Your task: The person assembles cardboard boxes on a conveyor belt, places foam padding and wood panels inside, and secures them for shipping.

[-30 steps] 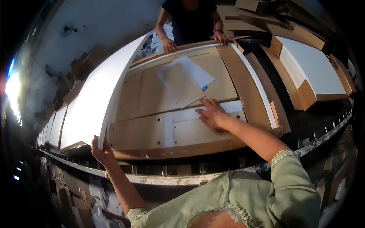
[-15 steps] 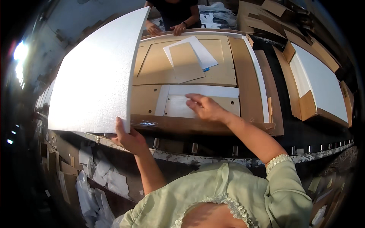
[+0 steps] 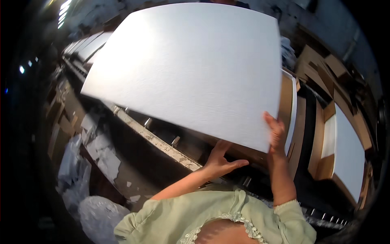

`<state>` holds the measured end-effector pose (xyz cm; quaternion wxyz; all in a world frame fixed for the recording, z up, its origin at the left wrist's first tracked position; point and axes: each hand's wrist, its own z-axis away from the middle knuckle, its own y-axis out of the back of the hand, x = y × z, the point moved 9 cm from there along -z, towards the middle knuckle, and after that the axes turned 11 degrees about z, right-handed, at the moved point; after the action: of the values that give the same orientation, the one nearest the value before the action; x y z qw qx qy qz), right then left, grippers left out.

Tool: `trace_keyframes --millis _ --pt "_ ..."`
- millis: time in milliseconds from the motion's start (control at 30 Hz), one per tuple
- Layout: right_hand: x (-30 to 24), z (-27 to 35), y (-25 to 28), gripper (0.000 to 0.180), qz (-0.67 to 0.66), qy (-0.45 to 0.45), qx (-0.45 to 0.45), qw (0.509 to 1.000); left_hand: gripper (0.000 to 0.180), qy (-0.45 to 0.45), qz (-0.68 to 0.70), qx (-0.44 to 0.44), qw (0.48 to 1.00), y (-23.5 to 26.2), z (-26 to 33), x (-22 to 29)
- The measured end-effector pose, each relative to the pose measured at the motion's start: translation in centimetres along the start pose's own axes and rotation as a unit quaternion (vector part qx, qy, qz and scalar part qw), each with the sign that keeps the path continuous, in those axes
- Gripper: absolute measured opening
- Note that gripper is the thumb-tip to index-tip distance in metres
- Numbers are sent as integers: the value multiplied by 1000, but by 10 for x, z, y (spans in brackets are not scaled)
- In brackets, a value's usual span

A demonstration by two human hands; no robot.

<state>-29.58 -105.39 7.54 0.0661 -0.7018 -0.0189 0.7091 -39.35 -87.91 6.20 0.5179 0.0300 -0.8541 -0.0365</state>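
A large white foam sheet (image 3: pixel 187 73) spans the middle of the view, held above the open carton (image 3: pixel 300 110) and hiding most of what lies in it. My right hand (image 3: pixel 276 132) grips the sheet near its close right corner, thumb on the upper face. Beside that corner, at the near edge, my left hand (image 3: pixel 221 162) is spread, its thumb stretched out to the right. The tips of its fingers pass beneath the sheet, where I cannot see whether they touch it.
A roller conveyor with a pale, worn rail (image 3: pixel 158 142) runs under the carton. To the right stands another open carton with a white panel (image 3: pixel 349 150). Torn white packing sheets (image 3: pixel 99 142) and clear plastic wrap (image 3: pixel 101 217) lie at the lower left. Cardboard (image 3: pixel 325 69) is piled at the far right.
The foam sheet has swung rightward over the carton, covering the panels and papers inside. My left hand has let go of it and moved right; my right hand has taken hold of its right edge.
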Motion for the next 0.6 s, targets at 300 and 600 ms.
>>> trace_keyframes --millis 300,600 --pt "-21 85 248 51 -154 -25 -91 984 37 -181 -356 -10 917 79 -37 -40" --pt "4 192 356 50 -89 27 90 992 48 -130 -421 -48 896 89 -56 -65"
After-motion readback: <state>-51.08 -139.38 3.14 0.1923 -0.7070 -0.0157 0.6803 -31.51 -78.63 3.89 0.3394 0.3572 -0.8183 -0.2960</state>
